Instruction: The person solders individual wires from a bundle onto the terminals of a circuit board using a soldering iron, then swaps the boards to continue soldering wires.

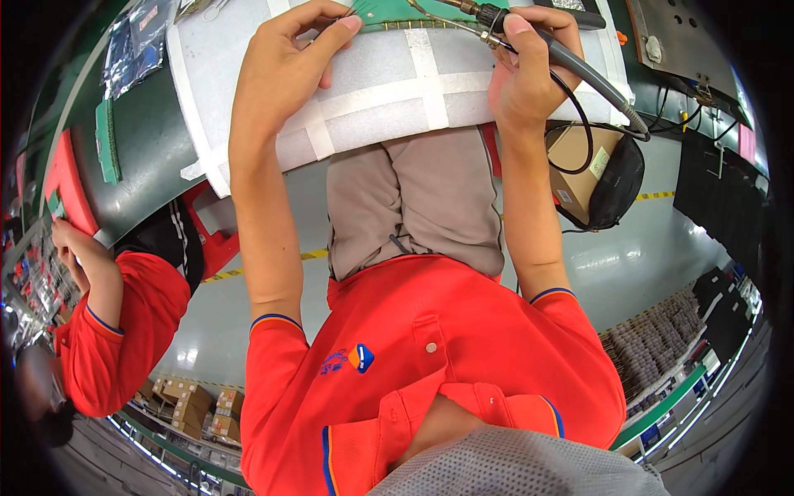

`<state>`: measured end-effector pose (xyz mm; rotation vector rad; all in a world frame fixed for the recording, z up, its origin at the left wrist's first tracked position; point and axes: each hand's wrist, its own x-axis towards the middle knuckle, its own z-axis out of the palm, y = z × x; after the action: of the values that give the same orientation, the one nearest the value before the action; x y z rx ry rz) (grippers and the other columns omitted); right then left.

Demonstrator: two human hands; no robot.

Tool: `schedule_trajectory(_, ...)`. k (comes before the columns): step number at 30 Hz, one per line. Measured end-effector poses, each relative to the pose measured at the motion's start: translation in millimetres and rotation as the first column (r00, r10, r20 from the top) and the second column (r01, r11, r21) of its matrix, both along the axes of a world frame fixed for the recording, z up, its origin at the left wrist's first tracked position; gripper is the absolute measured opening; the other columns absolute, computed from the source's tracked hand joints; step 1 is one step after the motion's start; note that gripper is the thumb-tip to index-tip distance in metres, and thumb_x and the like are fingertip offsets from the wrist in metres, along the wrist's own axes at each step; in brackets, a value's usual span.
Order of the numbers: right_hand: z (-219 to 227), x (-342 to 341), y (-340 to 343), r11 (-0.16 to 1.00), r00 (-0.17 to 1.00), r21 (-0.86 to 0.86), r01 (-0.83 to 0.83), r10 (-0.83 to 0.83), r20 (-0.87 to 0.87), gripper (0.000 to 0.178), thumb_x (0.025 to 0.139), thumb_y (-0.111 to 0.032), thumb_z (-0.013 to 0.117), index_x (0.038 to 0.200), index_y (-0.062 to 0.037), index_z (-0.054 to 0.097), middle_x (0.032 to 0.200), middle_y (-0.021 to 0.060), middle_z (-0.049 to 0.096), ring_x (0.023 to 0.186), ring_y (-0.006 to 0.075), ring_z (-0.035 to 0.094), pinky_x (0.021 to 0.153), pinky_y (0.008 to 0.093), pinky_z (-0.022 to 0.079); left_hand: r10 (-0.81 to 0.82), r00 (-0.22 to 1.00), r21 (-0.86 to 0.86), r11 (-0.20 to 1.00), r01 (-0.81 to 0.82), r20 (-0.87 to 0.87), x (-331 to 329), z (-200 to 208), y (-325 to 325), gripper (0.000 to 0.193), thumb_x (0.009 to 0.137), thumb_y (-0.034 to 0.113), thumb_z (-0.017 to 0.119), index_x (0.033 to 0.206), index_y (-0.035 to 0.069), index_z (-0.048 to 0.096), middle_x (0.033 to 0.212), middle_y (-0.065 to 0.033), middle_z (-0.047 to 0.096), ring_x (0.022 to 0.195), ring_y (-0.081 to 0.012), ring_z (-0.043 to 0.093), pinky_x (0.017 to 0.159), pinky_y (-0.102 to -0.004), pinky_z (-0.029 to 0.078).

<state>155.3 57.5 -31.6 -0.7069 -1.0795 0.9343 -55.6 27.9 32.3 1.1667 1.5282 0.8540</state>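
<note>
A green circuit board [389,11] lies at the top edge of the view on a white foam pad [364,87] crossed with white tape. My right hand [529,74] is closed around a soldering iron [493,16] with a thin curved metal tube beside its tip. The tip points left over the board; its grey cable sleeve [591,74] runs off to the right. My left hand [285,70] is at the board's left end, thumb and fingers pinched together. Thin dark wire-like lines show by its fingertips, but what it grips is too small to make out.
A metal box [682,37] stands at the right of the bench. Below it hang black cables, a cardboard box [576,157] and a black pouch [619,182]. A green strip [107,140] and silvery bags [136,45] lie left. Another person in red [124,331] works at left.
</note>
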Motion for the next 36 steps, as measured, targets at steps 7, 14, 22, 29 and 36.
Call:
schedule_trajectory(7, -4.4, 0.1, 0.7, 0.997, 0.995, 0.053, 0.060, -0.064, 0.079, 0.014, 0.084, 0.000, 0.066, 0.071, -0.0008, 0.059, 0.061, -0.0024, 0.058, 0.053, 0.0043, 0.049, 0.050, 0.0211, 0.036, -0.069, 0.997, 0.010, 0.998, 0.070, -0.041, -2.3, 1.8, 0.4, 0.013, 0.092, 0.013, 0.064, 0.094, 0.001, 0.059, 0.070, 0.0023, 0.056, 0.053, -0.0023, 0.043, 0.045, -0.0185, 0.033)
schedule_trajectory(14, -5.5, 0.3, 1.2, 0.991, 0.986, 0.109, 0.074, -0.089, 0.138, 0.014, 0.082, 0.001, 0.065, 0.069, 0.0004, 0.059, 0.061, -0.0019, 0.059, 0.054, 0.0048, 0.050, 0.051, 0.0214, 0.038, -0.161, 0.986, -0.061, 0.985, 0.159, -0.040, -12.0, 5.5, 7.5, 0.012, 0.091, 0.010, 0.065, 0.093, 0.004, 0.055, 0.068, 0.0022, 0.055, 0.054, -0.0031, 0.043, 0.045, -0.0181, 0.032)
schedule_trajectory(22, -2.9, -1.3, -0.4, 0.994, 0.993, 0.107, -0.029, 0.016, 0.115, 0.011, 0.080, 0.002, 0.064, 0.069, 0.0015, 0.060, 0.060, -0.0005, 0.059, 0.053, 0.0058, 0.051, 0.050, 0.0218, 0.038, -0.226, 0.973, -0.020, 0.974, 0.227, 0.056, -19.6, -2.7, 11.1, 0.012, 0.089, 0.006, 0.065, 0.089, 0.004, 0.053, 0.067, 0.0032, 0.053, 0.054, -0.0034, 0.042, 0.046, -0.0191, 0.031)
schedule_trajectory(29, -1.4, -0.2, 0.5, 0.993, 0.981, 0.117, -0.019, -0.004, 0.194, 0.010, 0.079, 0.001, 0.065, 0.070, 0.0011, 0.061, 0.060, -0.0012, 0.059, 0.053, 0.0060, 0.051, 0.051, 0.0215, 0.038, -0.275, 0.953, 0.069, 0.961, 0.268, 0.124, -18.9, -9.9, 13.4, 0.013, 0.087, 0.001, 0.066, 0.087, 0.004, 0.053, 0.071, 0.0021, 0.053, 0.061, -0.0044, 0.044, 0.053, -0.0203, 0.035)
schedule_trajectory(36, -7.4, 0.1, 3.5, 0.976, 0.945, 0.215, 0.024, -0.093, 0.315, 0.011, 0.082, 0.002, 0.066, 0.072, 0.0017, 0.063, 0.061, -0.0018, 0.059, 0.053, 0.0062, 0.051, 0.051, 0.0221, 0.039, -0.269, 0.959, 0.083, 0.961, 0.262, 0.089, -18.3, -9.2, 12.7, 0.012, 0.087, 0.000, 0.065, 0.087, 0.003, 0.053, 0.072, 0.0024, 0.053, 0.063, -0.0050, 0.044, 0.056, -0.0206, 0.036)
